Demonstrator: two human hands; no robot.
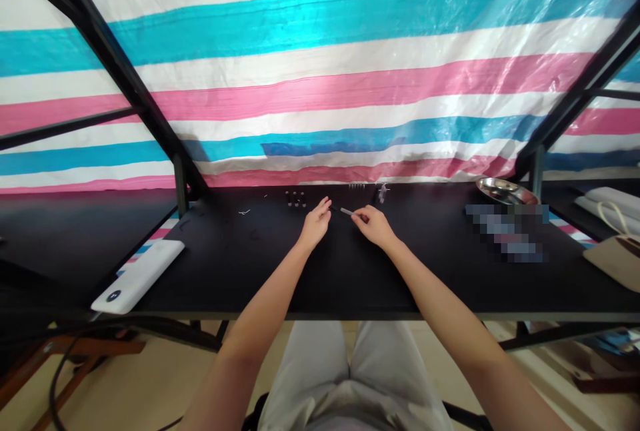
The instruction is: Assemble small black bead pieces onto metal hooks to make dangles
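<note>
Thumb and fingers of my right hand point(374, 223) pinch a slim, pen-like tube point(346, 211) with a pale, clear-looking body and a dark end. That dark end points left, close by my left hand point(317, 223), whose fingers are stretched out; whether they touch it I cannot tell. Beyond my left hand stand several small dark pieces with light ends point(295, 199). Farther back is a row of tiny pale pieces point(357, 186). A small bundle of clear parts point(383, 192) lies beyond my right hand.
Thin white bits point(244, 212) lie on the black table point(240, 278). A long white device point(140, 276) rests at its left edge. At the right are a shiny metal dish point(505, 190) and a blurred-out item point(505, 231). Black frame bars and a striped sheet point(350, 91) stand behind.
</note>
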